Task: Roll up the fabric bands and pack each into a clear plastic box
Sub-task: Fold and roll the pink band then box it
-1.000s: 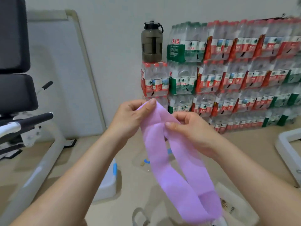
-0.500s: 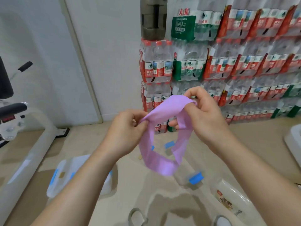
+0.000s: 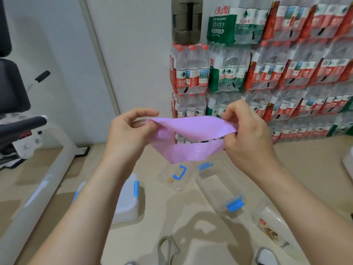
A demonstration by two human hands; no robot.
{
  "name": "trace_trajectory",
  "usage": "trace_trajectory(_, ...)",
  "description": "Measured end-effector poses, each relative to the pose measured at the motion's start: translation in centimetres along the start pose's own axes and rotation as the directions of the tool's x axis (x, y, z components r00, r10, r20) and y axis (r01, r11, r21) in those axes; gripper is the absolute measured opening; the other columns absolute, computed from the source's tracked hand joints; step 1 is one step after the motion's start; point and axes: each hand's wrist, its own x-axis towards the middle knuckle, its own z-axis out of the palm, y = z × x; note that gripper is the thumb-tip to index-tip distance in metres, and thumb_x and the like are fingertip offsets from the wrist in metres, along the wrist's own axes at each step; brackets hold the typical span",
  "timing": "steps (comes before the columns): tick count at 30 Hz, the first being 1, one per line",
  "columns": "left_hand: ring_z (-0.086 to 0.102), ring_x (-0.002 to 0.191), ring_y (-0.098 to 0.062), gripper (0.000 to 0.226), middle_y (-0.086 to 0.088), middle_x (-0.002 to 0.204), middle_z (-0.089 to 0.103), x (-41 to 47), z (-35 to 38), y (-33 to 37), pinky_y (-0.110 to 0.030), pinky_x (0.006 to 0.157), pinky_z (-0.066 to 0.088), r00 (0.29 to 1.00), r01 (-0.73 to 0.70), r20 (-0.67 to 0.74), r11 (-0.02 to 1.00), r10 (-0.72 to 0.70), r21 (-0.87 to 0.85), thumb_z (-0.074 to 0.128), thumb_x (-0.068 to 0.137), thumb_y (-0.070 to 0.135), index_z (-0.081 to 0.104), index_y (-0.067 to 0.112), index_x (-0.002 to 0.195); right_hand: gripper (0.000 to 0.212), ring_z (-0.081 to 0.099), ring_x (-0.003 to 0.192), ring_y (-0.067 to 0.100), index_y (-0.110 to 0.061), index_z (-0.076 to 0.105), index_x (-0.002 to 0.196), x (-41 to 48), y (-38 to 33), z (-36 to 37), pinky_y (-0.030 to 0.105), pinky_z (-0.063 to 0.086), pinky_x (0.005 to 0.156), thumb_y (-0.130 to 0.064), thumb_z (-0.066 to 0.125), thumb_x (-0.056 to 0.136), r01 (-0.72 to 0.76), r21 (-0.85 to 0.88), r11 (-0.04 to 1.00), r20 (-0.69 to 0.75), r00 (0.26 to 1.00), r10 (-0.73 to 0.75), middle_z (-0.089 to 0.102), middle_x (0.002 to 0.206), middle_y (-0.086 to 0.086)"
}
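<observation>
Two hands hold one purple fabric band (image 3: 191,127) in the air, stretched sideways as a flattened loop, above the floor (image 3: 152,217).

- Left hand (image 3: 129,134): thumb and fingers pinch the band's left end. The fingertips are partly buried in the fold.
- Right hand (image 3: 248,134): fingers are curled round the right end. Cannot tell whether they pass through the loop, since the fabric covers the tips.
- Bottle labels show through the narrow gap in the loop.

On the floor below the band:
- An open clear box (image 3: 215,186) with blue clips; it is hard to trace its walls against the floor.
- Just beside it on the left, a clear lid (image 3: 172,180) with a blue handle.
- Further left, a closed whitish box (image 3: 126,203), partly behind the left forearm; contents not readable.
- Lower right, a plastic packet (image 3: 271,230) with blurred print.
- A grey strap loop (image 3: 168,247) and a shoe (image 3: 265,257), both cut by the bottom edge.

Behind:
- Stacked water bottle packs (image 3: 286,73).
- A dark jug (image 3: 186,22) on the stack, its top cropped.
- An exercise machine (image 3: 23,127) at left, only partly in view.
</observation>
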Motion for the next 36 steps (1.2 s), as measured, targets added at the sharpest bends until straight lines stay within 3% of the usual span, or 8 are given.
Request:
trace_trajectory(5,0.063,0.052,-0.010,0.022,0.001,0.060,0.068,-0.8,-0.4,0.8,-0.019,0.053,0.053,0.918,0.283,0.361,0.909,-0.164,-0.305,0.060,0.073,0.014,0.069,0.016,0.093,0.023,0.058,0.069,0.012,-0.022,0.061,0.079,0.3,1.8,0.8,0.029,0.046,0.062,-0.001,0.054,0.085,-0.436,0.357,0.826,0.147,0.900,0.411,0.066,0.074,-0.005)
trace_trajectory(9,0.059,0.047,-0.010,0.021,-0.001,0.061,0.064,-1.2,0.1,1.4,-0.017,0.048,0.049,0.930,0.298,0.348,0.804,-0.122,-0.515,0.055,0.076,0.017,0.074,0.019,0.086,0.022,0.056,0.064,0.012,-0.021,0.065,0.081,-0.2,2.6,1.5,0.023,0.040,0.055,-0.014,0.049,0.094,-0.626,0.349,0.698,0.313,0.779,0.543,0.064,0.074,-0.002)
trace_trajectory(13,0.066,0.062,-0.010,0.025,0.000,0.079,0.073,-0.9,-0.1,1.2,-0.020,0.060,0.054,0.938,0.262,0.341,0.764,-0.058,-0.589,0.063,0.064,0.008,0.076,0.017,0.084,0.018,0.070,0.065,0.029,-0.015,0.059,0.097,-1.6,2.2,2.9,0.043,0.055,0.072,-0.023,0.043,0.101,-0.868,0.374,0.327,0.665,0.497,0.558,0.071,0.074,0.013)
trace_trajectory(17,0.067,0.074,-0.014,0.032,-0.004,0.081,0.072,0.4,-1.2,0.4,-0.022,0.069,0.053,0.974,0.214,0.181,0.806,-0.134,-0.552,0.058,0.072,-0.006,0.071,0.011,0.095,0.027,0.063,0.047,0.023,-0.007,0.068,0.085,-2.0,1.6,2.6,0.031,0.055,0.052,-0.020,0.048,0.099,-0.920,0.348,0.182,0.800,0.392,0.454,0.065,0.056,0.010)
trace_trajectory(21,0.063,0.071,-0.010,0.030,0.004,0.069,0.069,1.5,-2.7,-0.3,-0.020,0.073,0.047,0.978,0.197,0.054,0.814,-0.200,-0.546,0.050,0.086,-0.005,0.065,0.012,0.105,0.015,0.059,0.048,0.019,-0.007,0.069,0.094,-0.9,0.9,0.4,0.027,0.054,0.054,-0.017,0.058,0.092,-0.920,0.364,0.146,0.883,0.391,0.260,0.061,0.059,0.008)
trace_trajectory(25,0.045,0.051,-0.012,0.027,-0.003,0.068,0.055,2.3,-3.7,-1.6,-0.021,0.051,0.036,0.991,0.130,-0.058,0.974,-0.121,0.188,0.068,0.078,-0.003,0.069,0.019,0.094,0.042,0.053,0.045,0.013,-0.008,0.057,0.123,-0.1,1.1,-1.4,0.030,0.050,0.066,-0.015,0.059,0.081,-0.867,0.479,0.134,0.861,0.494,0.119,0.061,0.058,0.003)
trace_trajectory(33,0.035,0.043,-0.010,0.047,-0.006,0.051,0.044,1.4,-6.5,-2.2,-0.016,0.039,0.034,0.878,0.317,0.292,0.917,-0.381,0.242,0.070,0.074,0.051,0.073,0.005,0.084,0.061,0.047,0.041,0.005,-0.009,0.051,0.133,1.7,4.1,-3.7,0.016,0.046,0.048,-0.009,0.061,0.073,-0.642,0.735,-0.217,0.670,0.641,0.375,0.056,0.065,0.004)
trace_trajectory(36,0.035,0.047,-0.010,0.078,-0.001,0.052,0.045,0.5,-4.7,-1.5,-0.020,0.049,0.033,0.880,0.238,0.359,0.943,-0.311,0.233,0.074,0.042,0.077,0.074,0.013,0.087,0.060,0.052,0.043,0.008,-0.010,0.051,0.133,1.6,3.2,-4.1,0.016,0.046,0.041,-0.002,0.059,0.074,-0.714,0.693,-0.096,0.703,0.641,0.308,0.062,0.077,0.013)
